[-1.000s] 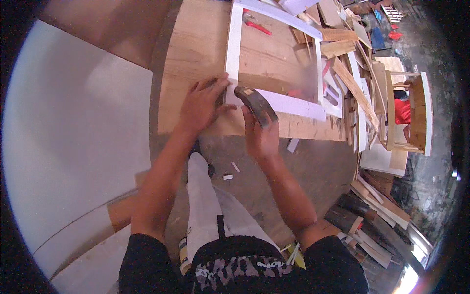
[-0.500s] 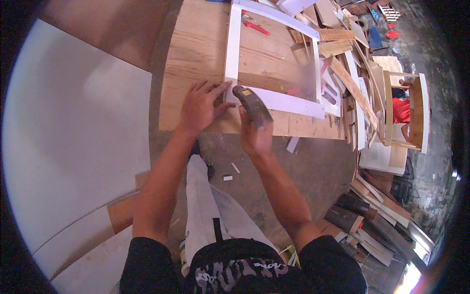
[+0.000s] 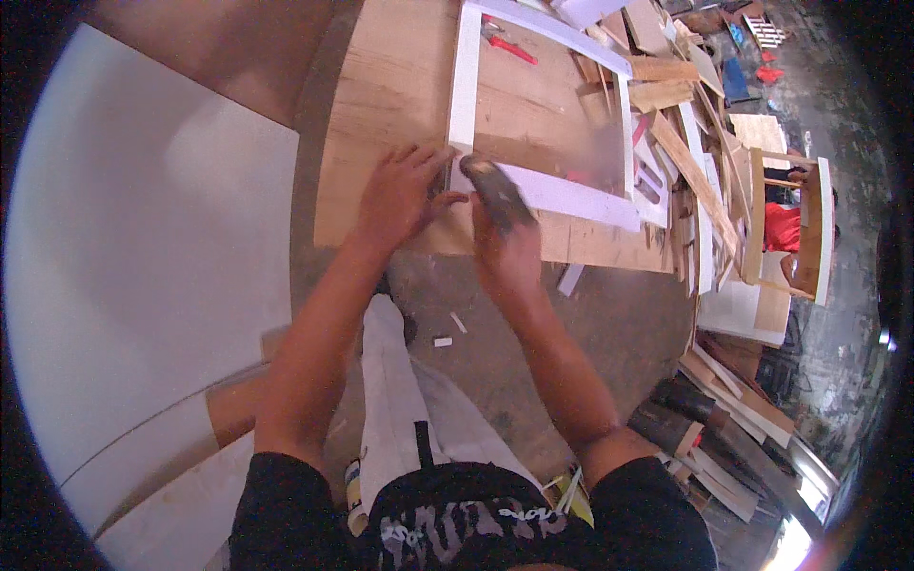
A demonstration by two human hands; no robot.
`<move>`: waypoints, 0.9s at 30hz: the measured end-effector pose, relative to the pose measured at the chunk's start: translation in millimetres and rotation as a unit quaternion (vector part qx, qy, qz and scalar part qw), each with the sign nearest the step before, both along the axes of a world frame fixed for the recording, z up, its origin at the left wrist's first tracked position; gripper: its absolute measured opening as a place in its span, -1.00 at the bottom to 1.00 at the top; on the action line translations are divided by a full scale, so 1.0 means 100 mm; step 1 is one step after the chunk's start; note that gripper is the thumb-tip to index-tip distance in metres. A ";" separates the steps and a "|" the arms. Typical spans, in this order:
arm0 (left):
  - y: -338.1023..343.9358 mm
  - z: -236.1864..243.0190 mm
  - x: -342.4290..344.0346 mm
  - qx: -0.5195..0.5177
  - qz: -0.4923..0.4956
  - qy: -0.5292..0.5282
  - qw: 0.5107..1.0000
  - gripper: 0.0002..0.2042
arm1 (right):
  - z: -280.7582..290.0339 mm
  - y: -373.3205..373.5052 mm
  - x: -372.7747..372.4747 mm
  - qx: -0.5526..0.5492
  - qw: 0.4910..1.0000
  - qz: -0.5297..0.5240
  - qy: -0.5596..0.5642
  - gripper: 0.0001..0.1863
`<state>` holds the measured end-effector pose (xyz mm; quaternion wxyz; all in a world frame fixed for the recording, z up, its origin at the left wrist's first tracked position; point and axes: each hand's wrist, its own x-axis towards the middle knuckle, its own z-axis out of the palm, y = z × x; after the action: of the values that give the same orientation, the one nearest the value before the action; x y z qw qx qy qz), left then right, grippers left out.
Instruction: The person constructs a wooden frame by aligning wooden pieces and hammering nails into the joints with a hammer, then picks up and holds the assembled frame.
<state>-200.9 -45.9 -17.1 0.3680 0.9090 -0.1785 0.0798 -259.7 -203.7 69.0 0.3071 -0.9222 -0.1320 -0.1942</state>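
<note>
A white rectangular frame (image 3: 583,201) lies on the wooden worktop, its near left corner between my hands. My left hand (image 3: 405,195) braces that corner, fingers along the outer left side and thumb at the near edge. My right hand (image 3: 509,255) grips a dark nail gun (image 3: 497,195), blurred by motion. The tool's rounded head is over the corner joint; its nose and the contact point are hidden. Inside the frame, near its far left corner, lie red-handled pliers (image 3: 512,49).
The plywood worktop (image 3: 381,86) extends left of the frame. Wood offcuts (image 3: 695,162) pile up along its right side. A large white panel (image 3: 162,209) stands at left. Beyond the pile, a person in red (image 3: 783,226) is behind a wooden frame piece (image 3: 809,228). Small scraps (image 3: 443,342) lie on the floor.
The whole view has shifted slightly, moving the worktop and frame a little right and down. My left thumb and fingers press closer around the corner, while the nail gun stays over it.
</note>
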 end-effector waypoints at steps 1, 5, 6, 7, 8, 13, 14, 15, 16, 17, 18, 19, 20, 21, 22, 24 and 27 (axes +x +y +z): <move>-0.03 -0.01 0.01 0.001 0.002 0.022 1.000 -0.37 | -0.09 -0.04 0.08 -0.068 0.996 -0.018 0.049 -0.78; -0.01 -0.09 -0.02 0.023 0.029 -0.035 0.999 -0.36 | -0.04 -0.08 0.12 -0.106 0.994 0.009 -0.040 -0.85; -0.03 -0.06 -0.03 0.015 0.020 -0.027 0.999 -0.36 | 0.04 -0.10 0.13 -0.061 0.991 0.036 -0.113 -0.83; -0.05 -0.04 -0.03 0.007 0.010 -0.019 1.000 -0.35 | 0.03 -0.14 0.09 -0.046 0.997 0.017 -0.067 -0.80; -0.06 -0.05 -0.02 0.005 0.009 -0.019 1.000 -0.35 | -0.03 -0.18 0.11 -0.048 0.996 0.016 -0.067 -0.80; -0.01 -0.11 0.00 0.022 0.017 -0.009 1.000 -0.31 | 0.18 -0.06 0.18 -0.116 0.990 0.005 0.078 -0.76; -0.01 -0.10 0.01 0.023 0.018 -0.009 1.000 -0.31 | 0.21 -0.04 0.20 -0.052 0.997 0.043 -0.042 -0.75; 0.00 -0.09 0.02 0.037 0.022 -0.014 0.999 -0.31 | 0.22 -0.03 0.19 -0.052 0.996 0.064 -0.047 -0.75; -0.09 -0.04 0.01 0.043 0.018 -0.021 0.999 -0.31 | 0.12 -0.14 0.17 -0.058 0.996 0.056 -0.047 -0.75; -0.16 0.02 0.01 0.036 0.010 -0.023 0.999 -0.31 | -0.10 -0.29 0.16 -0.161 0.984 0.046 -0.066 -0.77; -0.05 0.01 -0.02 0.037 0.009 0.001 0.999 -0.31 | -0.09 -0.19 0.16 -0.182 0.982 0.044 0.019 -0.76; -0.02 0.01 -0.02 0.030 0.005 0.020 0.999 -0.32 | 0.01 -0.14 0.14 -0.218 0.970 0.032 0.101 -0.75; -0.01 0.01 -0.02 0.031 0.005 0.020 0.999 -0.32 | 0.11 -0.11 0.17 -0.259 0.950 0.026 0.173 -0.73; 0.01 0.00 -0.01 0.040 0.004 0.004 0.999 -0.33 | 0.18 -0.07 0.18 -0.172 0.980 0.028 0.097 -0.74; 0.02 -0.01 0.00 0.049 0.002 -0.012 0.999 -0.34 | 0.20 -0.05 0.19 -0.083 0.996 0.029 0.020 -0.75; 0.04 -0.04 0.05 0.022 0.006 -0.021 1.000 -0.35 | 0.10 -0.03 0.16 -0.053 0.998 0.039 -0.020 -0.76; 0.00 -0.07 0.05 -0.001 0.013 -0.020 1.000 -0.35 | 0.14 -0.06 0.25 -0.304 0.920 0.032 0.247 -0.77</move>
<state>-196.0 -46.2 -24.4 0.3639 0.9092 -0.1741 0.1029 -234.6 -209.3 82.9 0.0411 -0.9851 -0.1341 0.0994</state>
